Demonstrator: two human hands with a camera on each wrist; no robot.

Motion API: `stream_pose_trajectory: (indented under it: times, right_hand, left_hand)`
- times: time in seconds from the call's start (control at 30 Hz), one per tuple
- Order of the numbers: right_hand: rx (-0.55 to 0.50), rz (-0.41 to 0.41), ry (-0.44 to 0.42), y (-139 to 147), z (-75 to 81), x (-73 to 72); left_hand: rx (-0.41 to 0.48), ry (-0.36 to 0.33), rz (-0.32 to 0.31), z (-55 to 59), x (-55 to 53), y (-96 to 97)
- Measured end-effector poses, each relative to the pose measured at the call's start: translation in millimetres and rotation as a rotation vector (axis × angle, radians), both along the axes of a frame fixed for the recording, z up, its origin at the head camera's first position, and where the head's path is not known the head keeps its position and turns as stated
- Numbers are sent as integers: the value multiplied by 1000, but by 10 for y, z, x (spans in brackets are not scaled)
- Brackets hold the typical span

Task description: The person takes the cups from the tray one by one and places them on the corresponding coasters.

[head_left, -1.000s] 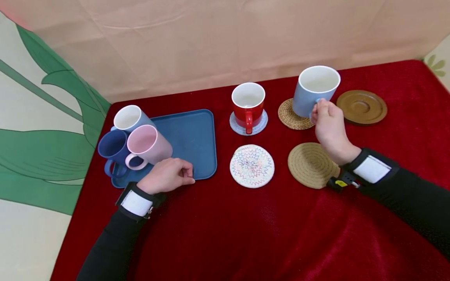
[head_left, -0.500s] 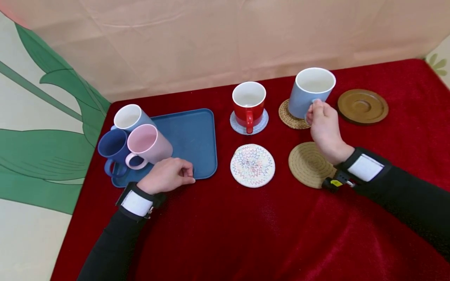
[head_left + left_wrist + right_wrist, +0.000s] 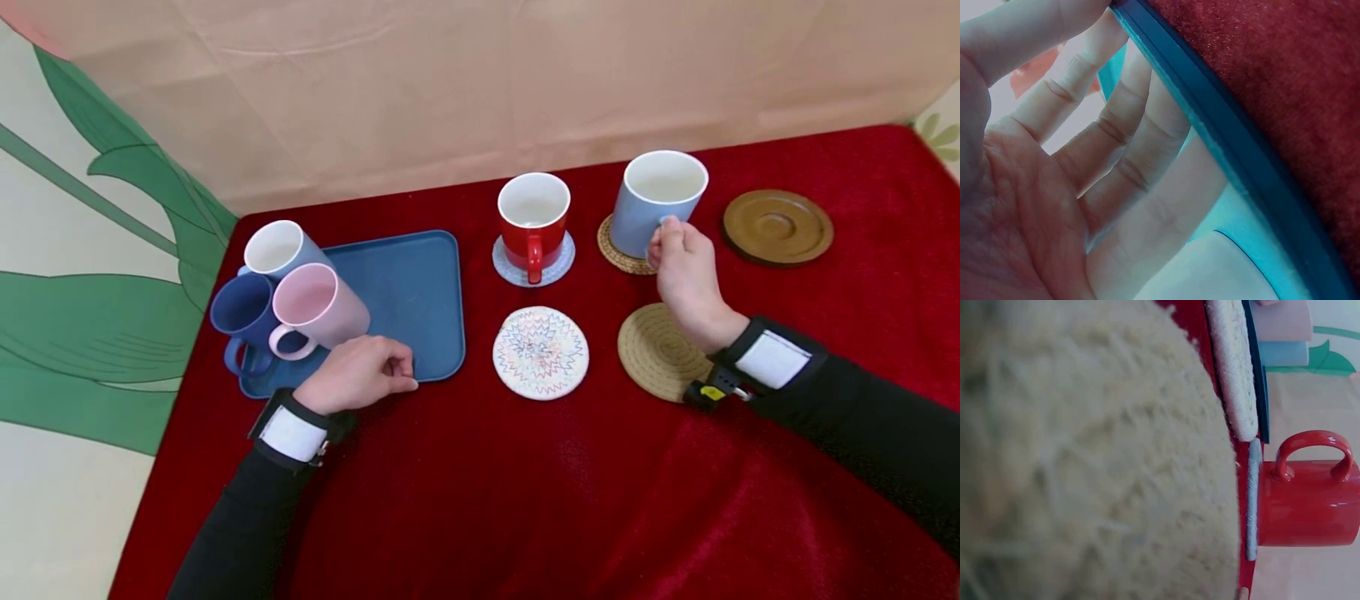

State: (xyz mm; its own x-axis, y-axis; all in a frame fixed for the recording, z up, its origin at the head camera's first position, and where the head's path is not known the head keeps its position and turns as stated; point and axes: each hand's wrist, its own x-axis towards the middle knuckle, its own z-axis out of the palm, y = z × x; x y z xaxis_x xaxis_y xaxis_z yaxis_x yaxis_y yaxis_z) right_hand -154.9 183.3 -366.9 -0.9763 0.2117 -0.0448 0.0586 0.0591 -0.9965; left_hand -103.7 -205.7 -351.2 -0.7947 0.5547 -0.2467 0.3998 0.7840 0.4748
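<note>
The light blue mug (image 3: 641, 215) is upright at the wicker coaster (image 3: 624, 261), toward the far right of the red-covered worktop (image 3: 540, 492). The right hand (image 3: 690, 279) pinches its handle. Whether the base bears fully on the weave I cannot tell: the straw mat (image 3: 652, 358) blurs across most of the right wrist view. To seat it well, keep the rim level, centre the base inside the coaster's edge, and ease the fingers off only once nothing rocks; held by the handle alone, the mug could tip. The wrist strap (image 3: 772, 358) runs close by the mat, so lift away without dragging it.

Well apart, the left hand (image 3: 356, 375) grips the near rim of the blue tray (image 3: 420, 283).

Against a second earlier, mug and right hand have shifted left and slightly lower; the red mug (image 3: 517, 243), left hand and tray look unmoved.
</note>
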Motion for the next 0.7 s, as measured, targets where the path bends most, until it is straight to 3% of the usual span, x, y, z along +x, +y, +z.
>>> stream_pose_trajectory:
  times: [0.23,0.53,0.7]
  right_hand:
    - [106,-13,-26,5,-36,16]
    - [-32,1,2,13,-69,40]
    - [-20,11,7,24,-72,45]
  left_hand:
    - [-7,4,0,13,2,4]
    - [-15,2,2,22,-3,5]
    - [-18,3,5,21,-2,11]
